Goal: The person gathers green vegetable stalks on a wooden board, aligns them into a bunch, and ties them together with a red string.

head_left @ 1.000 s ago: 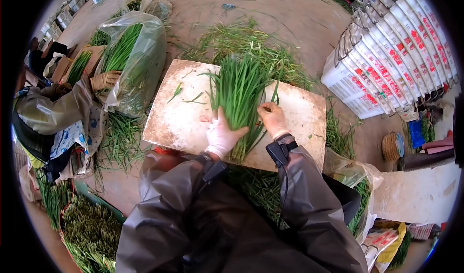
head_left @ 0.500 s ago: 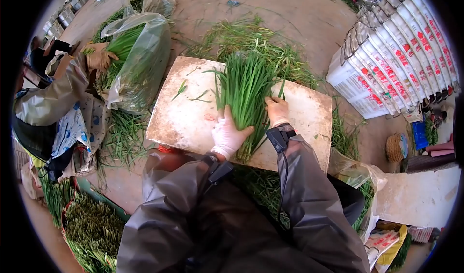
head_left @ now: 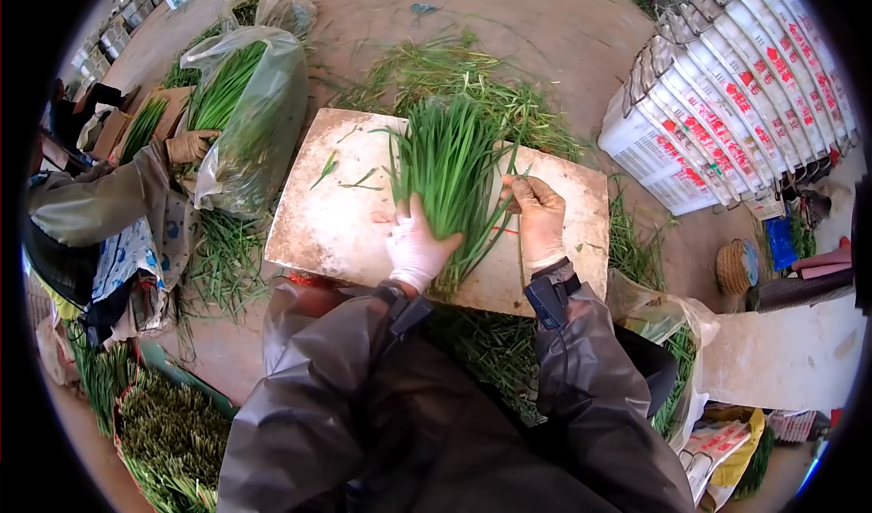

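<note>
A bundle of long green leafy stalks (head_left: 448,163) lies on a worn white board (head_left: 331,222), its cut ends toward me. My left hand (head_left: 418,245), in a pale glove, is wrapped round the lower part of the bundle, thumb on its right side. My right hand (head_left: 538,211), gloved too, is just right of the bundle with its fingers pinched on a few thin stalks. A short red strip (head_left: 504,230) shows between the bundle and my right wrist. Loose leaf bits lie on the board's left part.
Stacked white crates (head_left: 727,104) stand at the right. Leaf scraps (head_left: 536,118) cover the floor beyond the board. At the left a co-worker's gloved hand (head_left: 189,147) is beside a clear bag (head_left: 263,122) of greens. A box of stalks (head_left: 173,431) is at lower left.
My right hand has shifted right, away from the bundle, drawing thin stalks outward, and the red strip now shows. My left hand keeps its grip. The co-worker's hand reached into the bag and came back.
</note>
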{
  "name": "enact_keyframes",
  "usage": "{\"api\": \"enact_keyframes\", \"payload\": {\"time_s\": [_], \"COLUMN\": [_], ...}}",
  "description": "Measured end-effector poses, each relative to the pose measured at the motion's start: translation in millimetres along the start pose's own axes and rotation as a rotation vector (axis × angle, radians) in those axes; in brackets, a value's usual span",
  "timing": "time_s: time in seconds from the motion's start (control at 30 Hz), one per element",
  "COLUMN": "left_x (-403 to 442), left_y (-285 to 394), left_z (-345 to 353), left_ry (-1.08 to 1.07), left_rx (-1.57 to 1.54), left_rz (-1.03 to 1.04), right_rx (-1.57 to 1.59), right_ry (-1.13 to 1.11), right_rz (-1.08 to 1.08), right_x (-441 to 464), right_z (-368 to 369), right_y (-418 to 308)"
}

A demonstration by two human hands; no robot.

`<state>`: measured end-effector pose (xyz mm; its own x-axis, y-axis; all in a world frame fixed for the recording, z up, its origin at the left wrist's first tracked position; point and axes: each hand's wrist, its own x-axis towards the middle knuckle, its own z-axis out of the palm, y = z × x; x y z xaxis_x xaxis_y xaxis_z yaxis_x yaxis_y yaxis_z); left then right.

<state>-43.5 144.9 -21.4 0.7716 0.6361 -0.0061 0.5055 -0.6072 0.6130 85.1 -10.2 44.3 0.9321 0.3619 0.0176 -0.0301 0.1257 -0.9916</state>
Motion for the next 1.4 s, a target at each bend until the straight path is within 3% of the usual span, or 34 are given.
{"api": "enact_keyframes", "payload": {"time_s": [0.17, 0.2, 0.23, 0.3, 0.4, 0.47, 0.5, 0.53, 0.6, 0.63, 0.7, 0.9, 0.93, 1.07, 1.17, 1.2, 1.3, 1.33, 1.4], "left_x": [0.3, 0.8, 0.4, -0.4, 1.1, 1.5, 1.4, 1.0, 1.4, 1.2, 1.7, 2.4, 2.9, 9.3, 5.9, 5.1, 4.7, 6.4, 5.5], "left_y": [-2.5, -2.9, -3.0, -0.7, -1.2, -2.6, -2.5, -2.0, -2.4, -4.4, -7.0, -6.5, -6.8, -11.4, -1.8, -0.5, -0.9, 0.7, 2.4], "left_z": [3.9, 3.1, 2.6, 2.9, 4.1, 5.2, 4.5, 4.3, 6.1, 8.3, 10.4, 8.8, 8.5, 9.0, -4.1, -4.2, -5.2, -5.8, -7.5], "left_ry": [-0.002, -0.007, -0.004, -0.001, -0.015, -0.016, -0.018, -0.022, -0.015, -0.010, 0.004, 0.008, 0.009, 0.008, -0.046, -0.045, -0.064, -0.086, -0.103], "left_rx": [0.009, -0.001, 0.002, 0.007, 0.008, 0.003, 0.002, 0.002, 0.010, 0.011, 0.013, -0.001, -0.012, -0.187, -0.138, -0.101, -0.012, -0.001, -0.016], "left_rz": [-0.004, -0.009, -0.011, -0.009, -0.020, -0.022, -0.028, -0.033, -0.016, -0.009, 0.003, -0.015, -0.015, -0.036, -0.019, 0.003, 0.034, 0.022, 0.013], "right_rx": [0.119, 0.278, 0.273, 0.388, 0.393, -0.125, -0.227, -0.243, -0.584, -0.861, -0.886, -0.588, -0.879, -1.091, -0.963, -0.881, -0.735, -0.357, -0.351], "right_ry": [0.068, 0.073, 0.119, 0.005, -0.322, -0.392, -0.638, -0.921, -1.288, -1.283, -1.052, -0.214, -0.171, -0.210, -0.278, -0.241, -0.450, -0.484, -0.237], "right_rz": [-0.124, -0.155, -0.134, -0.062, 0.175, 0.279, 0.221, 0.343, 0.474, 0.207, 0.296, 0.038, -0.129, -0.056, 0.000, -0.226, -0.220, 0.246, 0.373], "right_x": [-3.6, -4.9, -7.0, -10.9, -12.6, -32.4, -41.8, -53.9, -67.9, -75.6, -79.7, -69.9, -68.4, -61.1, -53.1, -43.0, -35.7, -36.3, -46.2], "right_z": [-16.4, -17.3, -19.7, -34.1, -81.1, -89.6, -76.8, -72.4, -63.7, -54.9, -45.3, -9.7, -3.0, 29.1, 25.4, 11.8, -13.6, -14.4, -26.1], "right_y": [-34.2, -45.2, -57.3, -69.9, -63.4, -62.9, -60.3, -66.5, -25.7, -22.1, 9.2, 90.4, 91.6, 85.8, 83.6, 130.4, 100.1, 79.1, 52.9]}}
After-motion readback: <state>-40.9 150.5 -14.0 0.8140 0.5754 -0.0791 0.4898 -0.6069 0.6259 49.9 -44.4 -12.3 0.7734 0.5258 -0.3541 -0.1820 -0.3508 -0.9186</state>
